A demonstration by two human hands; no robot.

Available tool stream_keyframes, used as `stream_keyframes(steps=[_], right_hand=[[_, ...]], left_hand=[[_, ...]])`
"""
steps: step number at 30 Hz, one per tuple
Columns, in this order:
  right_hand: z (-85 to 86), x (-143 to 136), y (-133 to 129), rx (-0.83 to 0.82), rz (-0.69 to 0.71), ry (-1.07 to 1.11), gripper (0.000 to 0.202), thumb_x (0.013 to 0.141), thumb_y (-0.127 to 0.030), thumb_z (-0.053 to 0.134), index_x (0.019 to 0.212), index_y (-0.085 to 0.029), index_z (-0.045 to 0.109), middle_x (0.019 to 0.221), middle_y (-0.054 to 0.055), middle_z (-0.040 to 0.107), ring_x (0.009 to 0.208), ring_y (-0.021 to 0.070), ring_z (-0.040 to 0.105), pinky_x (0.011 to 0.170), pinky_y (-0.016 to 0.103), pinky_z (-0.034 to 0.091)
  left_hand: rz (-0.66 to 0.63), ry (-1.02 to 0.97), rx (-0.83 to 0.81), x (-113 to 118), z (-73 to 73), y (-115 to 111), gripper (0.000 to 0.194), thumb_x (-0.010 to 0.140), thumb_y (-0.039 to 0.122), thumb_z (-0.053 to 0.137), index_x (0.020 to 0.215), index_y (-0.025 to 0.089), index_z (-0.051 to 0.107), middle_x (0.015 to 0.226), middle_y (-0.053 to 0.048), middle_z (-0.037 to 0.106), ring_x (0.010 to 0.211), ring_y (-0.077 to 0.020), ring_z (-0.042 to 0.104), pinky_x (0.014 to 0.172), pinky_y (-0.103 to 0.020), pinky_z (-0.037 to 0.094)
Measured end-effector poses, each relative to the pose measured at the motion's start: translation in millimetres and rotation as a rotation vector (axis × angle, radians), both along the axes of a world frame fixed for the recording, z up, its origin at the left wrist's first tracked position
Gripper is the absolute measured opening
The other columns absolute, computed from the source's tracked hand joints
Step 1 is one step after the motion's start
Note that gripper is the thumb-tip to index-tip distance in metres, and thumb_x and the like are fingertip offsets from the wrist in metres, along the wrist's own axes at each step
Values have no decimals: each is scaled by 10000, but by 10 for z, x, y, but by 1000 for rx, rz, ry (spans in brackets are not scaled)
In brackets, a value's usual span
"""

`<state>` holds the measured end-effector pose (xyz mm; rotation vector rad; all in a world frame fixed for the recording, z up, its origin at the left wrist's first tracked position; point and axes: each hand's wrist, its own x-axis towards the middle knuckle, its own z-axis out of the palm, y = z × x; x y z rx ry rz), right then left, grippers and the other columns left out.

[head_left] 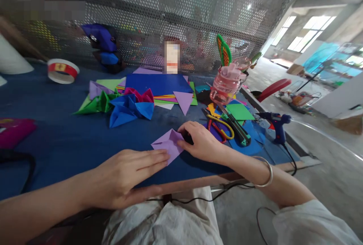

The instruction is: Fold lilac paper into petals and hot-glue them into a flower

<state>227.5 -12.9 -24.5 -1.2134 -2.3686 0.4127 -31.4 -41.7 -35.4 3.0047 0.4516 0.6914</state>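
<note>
A folded piece of light purple origami paper (170, 147) lies on the blue tabletop near the front edge, with a raised flap on its upper side. My left hand (127, 173) rests with fingers stretched flat, their tips on the paper's lower left part. On the right side, my right hand (200, 141) pinches the paper's edge between thumb and fingers; part of that edge is hidden. Beyond it sit a blue folded paper piece (129, 109), a green one (103, 102) and a light purple paper triangle (183, 100).
Scissors (231, 129), a utility knife (241, 133) and paper scraps lie to the right. A hot glue gun (279, 124) stands near the right edge, its cord trailing down. Behind are a pink jar (225, 84), a paper stack (159, 83) and a tape roll (62, 72).
</note>
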Motion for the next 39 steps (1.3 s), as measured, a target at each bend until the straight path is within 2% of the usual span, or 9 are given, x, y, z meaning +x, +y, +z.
stream_keyframes(steps=[4,6,8,14,20,26,31,35,39], right_hand=[[-2,-61,25,67,-102,14,65,916,-168,516,938,-182,576,870,44,657,825,180,602,730,287,426],[54,-113,51,91,-119,38,100,939,-175,479,993,-188,561,872,42,670,799,181,620,693,276,423],[136,-188,88,138,-82,36,131,950,-182,461,1043,-193,553,911,48,687,824,187,638,702,276,436],[359,-440,292,341,-4,-63,205,956,-176,427,1066,-193,599,1075,100,687,997,206,628,853,317,463],[269,-504,450,370,-32,66,180,948,-196,461,1032,-196,621,1020,65,696,976,197,634,829,303,477],[138,-446,365,353,-47,249,240,909,-225,530,1146,-191,551,1130,101,621,1090,210,577,913,361,480],[86,-436,292,381,-85,345,194,915,-284,514,1092,-205,516,1084,107,576,1066,230,559,917,407,475],[8,-487,275,133,-132,468,318,893,-398,566,1119,-193,477,1054,87,601,960,202,597,824,359,499],[-53,-529,294,-170,-29,539,325,871,-472,584,1022,-188,536,871,18,630,750,152,596,655,271,476]], left_hand=[[208,-318,-19,36,134,40,362,832,182,615,1167,304,678,1154,-5,730,1011,-190,704,885,-253,545],[457,-439,-209,99,276,116,176,843,263,608,957,284,741,1013,-3,764,946,-217,711,872,-297,552],[577,-496,-477,170,433,236,213,843,389,605,911,232,732,976,-39,751,829,-228,706,681,-280,576],[358,-440,-1108,256,669,627,507,614,341,815,1093,221,700,936,-55,740,573,-161,626,471,-233,486],[318,-548,-1398,240,512,673,381,607,387,839,927,197,756,769,-30,730,633,-151,621,558,-215,470],[405,-687,-1409,196,271,697,364,629,461,828,848,177,768,760,-59,747,641,-168,649,589,-239,483],[460,-943,-1420,192,288,714,356,642,423,833,906,196,763,857,-54,771,751,-174,684,685,-257,522],[422,-1092,-1460,219,341,671,354,640,380,843,932,199,758,957,-48,769,846,-182,695,765,-267,544],[394,-1081,-1471,251,328,621,331,669,391,818,923,188,757,961,-63,767,925,-216,692,833,-298,542]])
